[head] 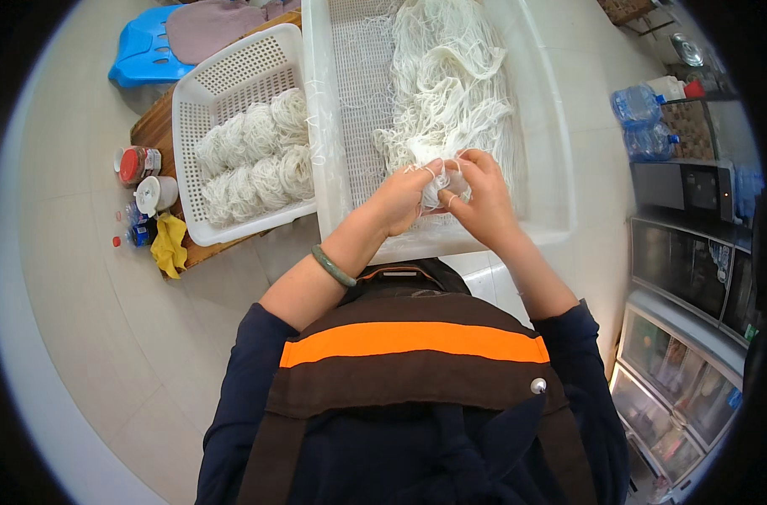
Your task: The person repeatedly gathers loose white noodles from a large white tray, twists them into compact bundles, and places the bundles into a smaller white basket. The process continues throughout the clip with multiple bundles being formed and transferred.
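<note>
White noodle strands (pixel 450 107) lie in a long loose heap inside a large white plastic crate (pixel 541 230). Over the heap's near end, my left hand (pixel 405 196) pinches a small bunch of strands (pixel 433 192) between thumb and fingers. My right hand (pixel 481 196) grips the same bunch from the other side, with a few strands looped over its fingers. A green bangle (pixel 333 266) circles my left wrist. To the left, a smaller white perforated basket (pixel 197 221) holds two rows of coiled noodle bundles (pixel 257 154).
The basket rests on a wooden table (pixel 153 123), beside a red-lidded jar (pixel 131 165), a white lidded pot (pixel 156 194) and a yellow cloth (pixel 169 245). A blue plastic seat (pixel 140 50) stands behind. Along the right are large water bottles (pixel 639 120) and glass-fronted cabinets (pixel 674 372).
</note>
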The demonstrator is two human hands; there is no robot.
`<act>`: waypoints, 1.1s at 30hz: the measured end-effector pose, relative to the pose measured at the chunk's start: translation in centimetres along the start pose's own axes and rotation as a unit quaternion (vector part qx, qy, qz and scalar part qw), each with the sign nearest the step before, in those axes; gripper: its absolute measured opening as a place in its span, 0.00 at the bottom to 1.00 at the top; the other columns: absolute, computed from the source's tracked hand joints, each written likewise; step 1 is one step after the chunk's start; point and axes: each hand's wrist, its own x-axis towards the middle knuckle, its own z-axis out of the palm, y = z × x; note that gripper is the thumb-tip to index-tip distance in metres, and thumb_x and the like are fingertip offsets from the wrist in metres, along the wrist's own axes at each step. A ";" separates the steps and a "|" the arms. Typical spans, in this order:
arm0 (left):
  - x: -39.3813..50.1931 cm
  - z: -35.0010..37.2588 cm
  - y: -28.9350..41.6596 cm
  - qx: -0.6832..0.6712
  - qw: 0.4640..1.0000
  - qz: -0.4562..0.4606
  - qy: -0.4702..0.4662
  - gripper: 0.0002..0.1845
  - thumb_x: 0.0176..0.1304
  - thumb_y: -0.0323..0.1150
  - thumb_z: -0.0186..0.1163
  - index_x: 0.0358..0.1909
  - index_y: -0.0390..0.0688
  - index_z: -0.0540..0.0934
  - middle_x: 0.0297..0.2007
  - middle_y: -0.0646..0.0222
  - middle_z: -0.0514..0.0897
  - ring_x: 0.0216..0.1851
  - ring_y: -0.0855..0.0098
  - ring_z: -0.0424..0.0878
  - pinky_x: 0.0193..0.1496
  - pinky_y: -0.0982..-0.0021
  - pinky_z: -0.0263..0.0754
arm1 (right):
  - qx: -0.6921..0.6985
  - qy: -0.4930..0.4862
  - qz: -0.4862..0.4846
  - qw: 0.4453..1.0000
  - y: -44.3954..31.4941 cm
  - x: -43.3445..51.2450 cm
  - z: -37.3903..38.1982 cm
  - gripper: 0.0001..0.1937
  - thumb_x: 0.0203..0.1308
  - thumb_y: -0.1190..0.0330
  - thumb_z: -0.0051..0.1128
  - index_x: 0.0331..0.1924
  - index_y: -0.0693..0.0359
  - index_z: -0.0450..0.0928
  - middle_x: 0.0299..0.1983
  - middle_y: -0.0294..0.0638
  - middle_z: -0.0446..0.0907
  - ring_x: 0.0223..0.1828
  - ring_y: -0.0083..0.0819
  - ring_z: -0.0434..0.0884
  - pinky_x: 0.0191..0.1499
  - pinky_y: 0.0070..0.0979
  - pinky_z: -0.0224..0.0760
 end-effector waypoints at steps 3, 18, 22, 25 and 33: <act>0.4 -0.5 0.0 -0.002 1.000 -0.017 -0.004 0.22 0.76 0.48 0.46 0.56 0.41 0.73 0.53 0.64 0.77 0.45 0.70 0.79 0.49 0.63 0.78 | 0.025 -0.008 -0.016 1.000 0.4 -0.3 0.1 0.19 0.50 0.65 0.69 0.44 0.66 0.80 0.48 0.51 0.77 0.50 0.48 0.77 0.53 0.42 0.72; 1.5 -0.4 0.8 0.019 0.997 -0.053 -0.047 0.26 0.77 0.54 0.40 0.52 0.40 0.74 0.46 0.66 0.80 0.45 0.68 0.80 0.54 0.59 0.80 | 0.124 -0.061 0.066 0.988 0.2 1.5 -0.4 0.10 0.59 0.67 0.58 0.40 0.65 0.80 0.31 0.50 0.79 0.33 0.46 0.79 0.36 0.36 0.72; 1.2 -1.6 0.4 0.009 0.997 -0.050 -0.057 0.26 0.77 0.54 0.40 0.53 0.41 0.74 0.46 0.67 0.80 0.45 0.69 0.80 0.55 0.58 0.80 | 0.083 -0.087 0.016 0.993 0.1 1.3 0.0 0.11 0.59 0.68 0.59 0.43 0.66 0.81 0.34 0.50 0.82 0.35 0.42 0.83 0.38 0.33 0.75; 0.6 -1.9 0.9 -0.014 0.995 -0.059 -0.083 0.31 0.78 0.55 0.33 0.62 0.38 0.69 0.55 0.60 0.77 0.54 0.63 0.79 0.64 0.54 0.73 | 0.262 -0.063 0.130 0.954 -0.2 1.4 0.2 0.13 0.59 0.70 0.60 0.46 0.68 0.81 0.35 0.49 0.84 0.34 0.35 0.85 0.38 0.29 0.77; -0.6 -0.7 1.7 0.046 0.997 -0.060 -0.018 0.42 0.70 0.67 0.38 0.60 0.36 0.71 0.46 0.56 0.81 0.43 0.61 0.83 0.49 0.58 0.80 | 0.416 -0.075 0.258 0.869 0.8 2.2 0.9 0.08 0.61 0.69 0.64 0.37 0.66 0.81 0.29 0.34 0.81 0.31 0.20 0.78 0.35 0.23 0.74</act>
